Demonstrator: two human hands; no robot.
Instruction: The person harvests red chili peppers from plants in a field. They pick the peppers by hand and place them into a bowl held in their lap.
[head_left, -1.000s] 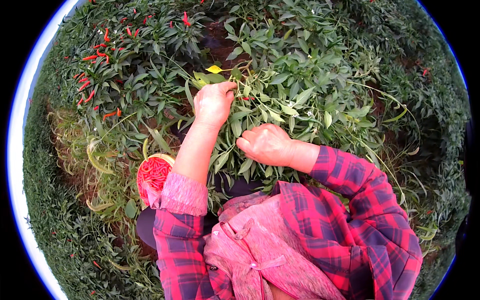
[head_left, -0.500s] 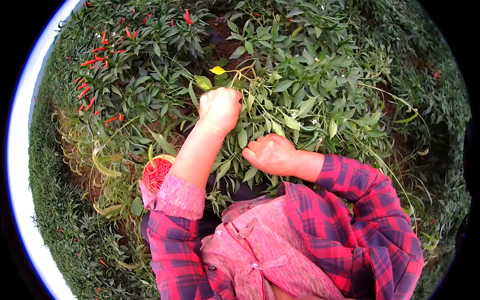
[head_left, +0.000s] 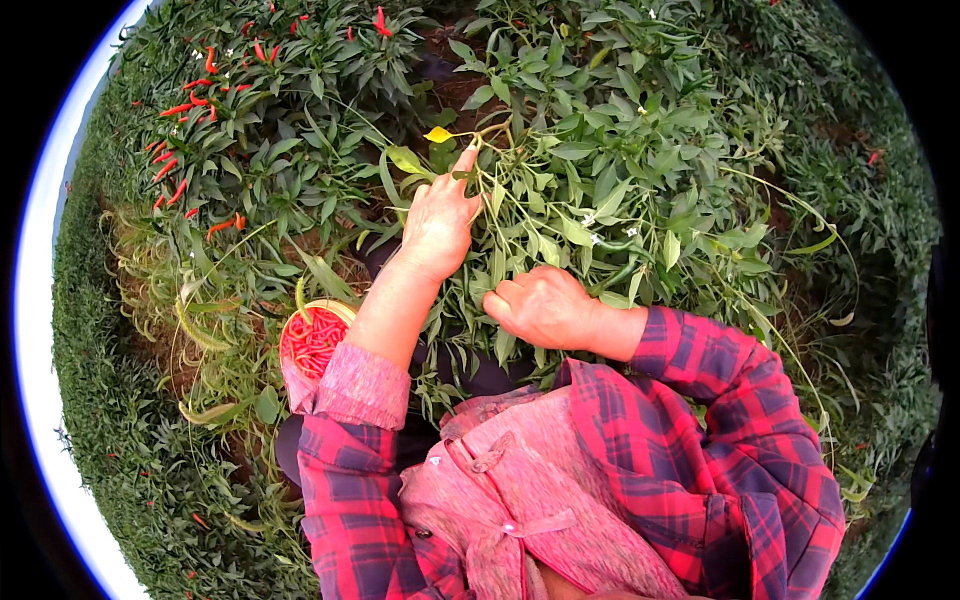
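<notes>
My left hand (head_left: pixel 440 222) reaches into a leafy chilli plant (head_left: pixel 590 180), its index finger stretched up along a bare stem beside a yellow leaf (head_left: pixel 438 134). The other fingers are bent and partly hidden; nothing shows in them. Lower and to the right, my right hand (head_left: pixel 545 308) is closed among the leaves at the near side of the plant. What it grips is hidden under the fingers. Green chillies (head_left: pixel 622 272) and small white flowers are just right of it. Beside my left forearm is a round container (head_left: pixel 350 312) filled with red chillies (head_left: pixel 315 345).
Plants with many ripe red chillies (head_left: pixel 172 110) grow at the far left. Tall grass with bristly seed heads (head_left: pixel 205 335) stands left of the container. A long thin grass stalk (head_left: pixel 770 185) arches over the foliage on the right.
My left hand has gone from a closed fist to a stretched index finger, shifting slightly down and left. The right hand has stayed closed in nearly the same place.
</notes>
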